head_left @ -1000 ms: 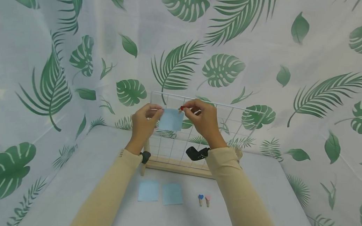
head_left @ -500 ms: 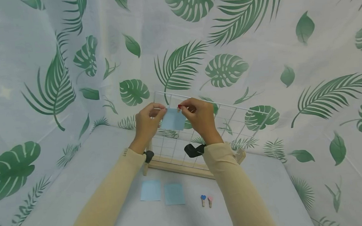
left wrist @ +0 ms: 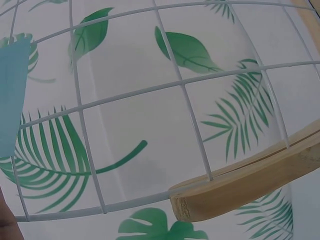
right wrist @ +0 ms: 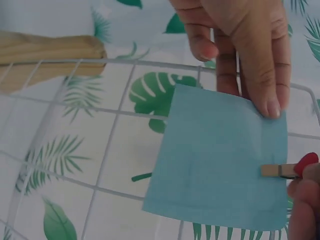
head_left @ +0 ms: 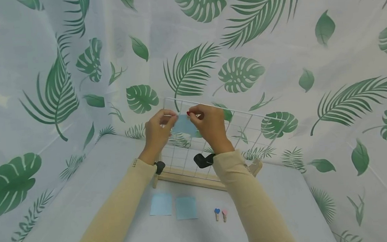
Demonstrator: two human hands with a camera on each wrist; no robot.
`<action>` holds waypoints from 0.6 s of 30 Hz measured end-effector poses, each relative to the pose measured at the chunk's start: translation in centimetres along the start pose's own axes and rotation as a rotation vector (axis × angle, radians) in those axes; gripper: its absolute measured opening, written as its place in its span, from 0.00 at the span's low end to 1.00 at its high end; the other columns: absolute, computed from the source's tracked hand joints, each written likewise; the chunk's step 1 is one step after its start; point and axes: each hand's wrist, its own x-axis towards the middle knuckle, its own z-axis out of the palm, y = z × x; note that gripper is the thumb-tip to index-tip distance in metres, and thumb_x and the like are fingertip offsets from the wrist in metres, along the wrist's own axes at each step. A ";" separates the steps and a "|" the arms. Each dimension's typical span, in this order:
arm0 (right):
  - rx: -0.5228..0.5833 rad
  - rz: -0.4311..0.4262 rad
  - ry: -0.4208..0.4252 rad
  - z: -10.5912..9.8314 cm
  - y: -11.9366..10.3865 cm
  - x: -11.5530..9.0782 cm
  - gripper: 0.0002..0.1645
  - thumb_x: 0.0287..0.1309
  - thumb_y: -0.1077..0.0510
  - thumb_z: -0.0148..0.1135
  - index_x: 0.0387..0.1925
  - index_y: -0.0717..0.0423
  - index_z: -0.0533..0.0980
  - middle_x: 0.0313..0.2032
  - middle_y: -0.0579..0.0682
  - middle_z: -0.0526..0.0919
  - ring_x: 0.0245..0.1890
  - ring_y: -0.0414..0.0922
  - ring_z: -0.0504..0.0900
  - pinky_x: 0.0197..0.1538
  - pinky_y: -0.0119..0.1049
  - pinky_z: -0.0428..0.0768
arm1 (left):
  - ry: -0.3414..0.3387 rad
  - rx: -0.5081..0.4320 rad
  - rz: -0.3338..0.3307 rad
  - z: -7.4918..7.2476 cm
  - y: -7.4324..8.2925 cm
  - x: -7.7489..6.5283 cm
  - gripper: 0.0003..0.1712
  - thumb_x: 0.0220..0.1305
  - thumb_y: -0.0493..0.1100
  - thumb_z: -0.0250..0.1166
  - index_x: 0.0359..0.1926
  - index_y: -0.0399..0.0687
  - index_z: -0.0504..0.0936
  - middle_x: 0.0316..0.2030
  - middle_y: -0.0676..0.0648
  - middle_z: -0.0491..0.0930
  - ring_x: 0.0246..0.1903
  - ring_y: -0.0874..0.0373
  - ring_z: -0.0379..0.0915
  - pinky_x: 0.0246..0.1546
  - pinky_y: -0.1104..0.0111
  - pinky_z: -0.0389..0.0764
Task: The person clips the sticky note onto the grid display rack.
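Observation:
A square of light blue paper (head_left: 184,126) stands against the top of a white wire grid (head_left: 212,149). My left hand (head_left: 156,133) pinches the paper by one edge, its thumb on the face turned to me in the right wrist view. My right hand (head_left: 211,125) pinches a small wooden clothespin (right wrist: 272,170) with a red heart (right wrist: 306,162) on it. In the right wrist view the clothespin's tip overlaps the paper near the edge that my left thumb presses. In the left wrist view only a strip of the paper (left wrist: 12,95) shows.
The grid stands in a wooden base (head_left: 191,179) on a white table. In front of it lie two more blue paper squares, one paler (head_left: 160,204) and one darker (head_left: 186,207). Right of them are clothespins with a blue heart (head_left: 217,211) and a pink heart (head_left: 224,212).
My right hand has moved slightly left and up along the paper with the clothespin, covering more of the paper. My left hand keeps its pinch on the paper.

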 end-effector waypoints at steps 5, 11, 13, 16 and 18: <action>-0.082 0.027 0.116 0.4 0.2 -0.5 0.12 0.65 0.67 0.74 0.29 0.66 0.79 0.24 0.61 0.87 0.23 0.56 0.85 0.29 0.48 0.85 | 0.006 0.004 0.003 0.0 -0.1 -0.1 0.09 0.76 0.41 0.71 0.51 0.42 0.85 0.41 0.40 0.92 0.39 0.46 0.88 0.26 0.75 0.84; -0.020 0.071 0.158 0.6 1.0 -1.0 0.13 0.65 0.65 0.74 0.28 0.65 0.78 0.20 0.60 0.83 0.19 0.55 0.81 0.26 0.42 0.78 | 0.019 -0.037 -0.004 -0.2 -0.3 -0.3 0.10 0.73 0.39 0.73 0.50 0.40 0.85 0.43 0.39 0.92 0.40 0.45 0.88 0.26 0.74 0.86; 0.031 0.083 0.156 0.6 1.3 -1.3 0.11 0.66 0.65 0.73 0.30 0.66 0.79 0.20 0.60 0.83 0.19 0.55 0.81 0.26 0.38 0.78 | 0.024 -0.042 0.008 -0.4 -0.3 -0.4 0.10 0.73 0.38 0.73 0.50 0.39 0.85 0.44 0.39 0.92 0.40 0.45 0.89 0.27 0.74 0.86; 0.159 0.104 0.138 0.4 1.6 -1.9 0.07 0.67 0.66 0.71 0.33 0.67 0.81 0.21 0.60 0.85 0.18 0.55 0.83 0.26 0.29 0.80 | 0.045 -0.022 0.042 -0.7 -0.5 -0.6 0.10 0.72 0.38 0.74 0.50 0.38 0.86 0.45 0.40 0.91 0.41 0.45 0.89 0.34 0.73 0.86; 0.246 0.121 0.122 0.2 1.7 -2.3 0.06 0.68 0.67 0.70 0.35 0.68 0.81 0.23 0.61 0.86 0.18 0.53 0.84 0.28 0.25 0.80 | 0.059 -0.002 0.063 -0.9 -0.6 -0.9 0.10 0.72 0.38 0.73 0.49 0.37 0.86 0.46 0.40 0.91 0.42 0.44 0.88 0.37 0.72 0.85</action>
